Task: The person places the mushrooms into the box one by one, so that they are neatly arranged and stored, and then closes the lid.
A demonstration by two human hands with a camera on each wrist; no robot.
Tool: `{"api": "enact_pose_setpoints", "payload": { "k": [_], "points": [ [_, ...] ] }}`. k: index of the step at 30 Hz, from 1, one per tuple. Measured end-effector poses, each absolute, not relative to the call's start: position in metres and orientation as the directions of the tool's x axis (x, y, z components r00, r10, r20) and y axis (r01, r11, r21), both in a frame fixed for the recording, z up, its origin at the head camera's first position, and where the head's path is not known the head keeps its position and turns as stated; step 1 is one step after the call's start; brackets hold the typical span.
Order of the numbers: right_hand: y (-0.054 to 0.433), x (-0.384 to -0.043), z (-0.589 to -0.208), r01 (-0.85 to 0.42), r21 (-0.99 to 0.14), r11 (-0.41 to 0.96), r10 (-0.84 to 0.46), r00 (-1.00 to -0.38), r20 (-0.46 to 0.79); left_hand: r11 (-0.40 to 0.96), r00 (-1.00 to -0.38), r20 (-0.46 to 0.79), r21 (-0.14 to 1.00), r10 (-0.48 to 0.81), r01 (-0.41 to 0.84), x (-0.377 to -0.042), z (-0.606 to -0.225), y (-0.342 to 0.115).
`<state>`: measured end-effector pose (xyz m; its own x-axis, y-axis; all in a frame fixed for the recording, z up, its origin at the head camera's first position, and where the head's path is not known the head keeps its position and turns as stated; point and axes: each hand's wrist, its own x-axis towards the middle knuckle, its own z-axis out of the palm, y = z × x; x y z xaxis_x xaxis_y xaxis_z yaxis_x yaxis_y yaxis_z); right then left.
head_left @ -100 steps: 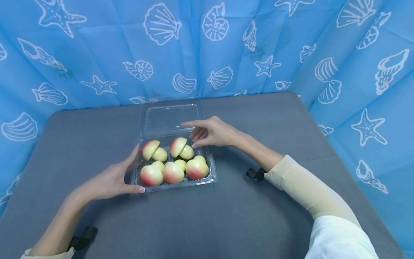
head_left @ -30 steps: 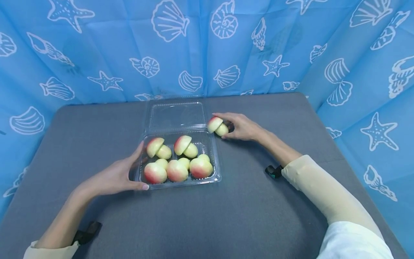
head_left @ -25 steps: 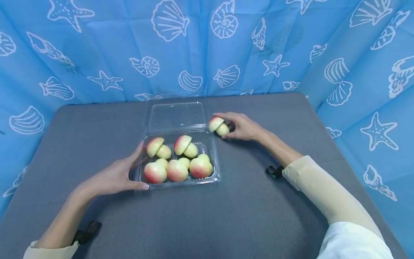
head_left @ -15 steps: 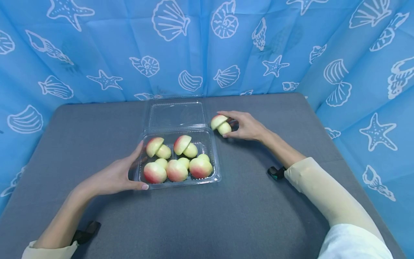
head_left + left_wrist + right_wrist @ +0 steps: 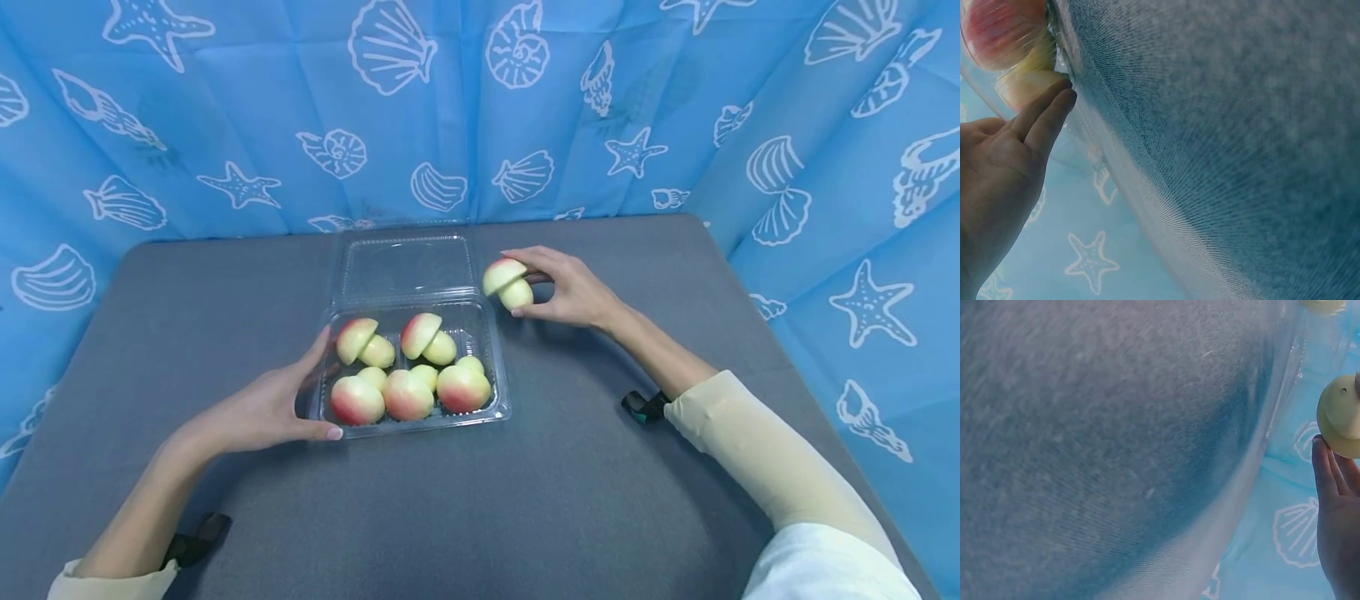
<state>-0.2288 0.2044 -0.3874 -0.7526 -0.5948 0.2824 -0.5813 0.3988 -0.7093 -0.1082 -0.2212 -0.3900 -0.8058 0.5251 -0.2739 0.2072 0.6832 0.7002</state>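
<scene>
A clear plastic box lies on the table with its hinged lid folded back. Several red-and-yellow toy mushrooms sit inside, two in the back row and three in front. At the box's left side, my left hand rests with fingers and thumb spread against the wall; in the left wrist view its fingers look straight. My right hand pinches another toy mushroom between thumb and fingers, just right of the box's back corner. Its pale cap shows in the right wrist view, above the fingers.
Grey cloth covers the table. Behind it and at both sides hangs a blue curtain printed with white shells and starfish. A black wrist strap is on each forearm. The back-right place in the box holds no mushroom.
Earlier my right hand was over the box; since then it has moved right, and it now holds a toy mushroom, slightly raised and turned. My left hand has stayed at the box's side.
</scene>
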Motion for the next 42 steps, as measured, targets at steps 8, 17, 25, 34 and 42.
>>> {"api": "enact_pose_setpoints", "payload": {
  "k": [8,17,25,34,42],
  "points": [
    [0.191,-0.200,-0.353,-0.600,-0.708,0.372,-0.639,-0.719,0.274,0.684,-0.804,-0.284,0.703,0.522,0.196,-0.108,-0.390,-0.219],
    [0.190,-0.215,-0.380,-0.633,-0.710,0.310,-0.672,-0.674,0.307,0.677,-0.799,-0.291,0.712,0.526,0.187,-0.107,-0.389,-0.220],
    [0.180,-0.214,-0.379,-0.742,-0.588,0.323,-0.728,-0.591,0.347,0.675,-0.801,-0.285,0.712,0.527,0.191,-0.107,-0.389,-0.220],
    [0.164,-0.210,-0.378,-0.761,-0.540,0.360,-0.750,-0.580,0.318,0.685,-0.810,-0.283,0.704,0.513,0.188,-0.106,-0.388,-0.220],
    [0.153,-0.210,-0.386,-0.810,-0.482,0.334,-0.804,-0.512,0.302,0.677,-0.814,-0.268,0.710,0.515,0.195,-0.106,-0.390,-0.221]
  ]
}}
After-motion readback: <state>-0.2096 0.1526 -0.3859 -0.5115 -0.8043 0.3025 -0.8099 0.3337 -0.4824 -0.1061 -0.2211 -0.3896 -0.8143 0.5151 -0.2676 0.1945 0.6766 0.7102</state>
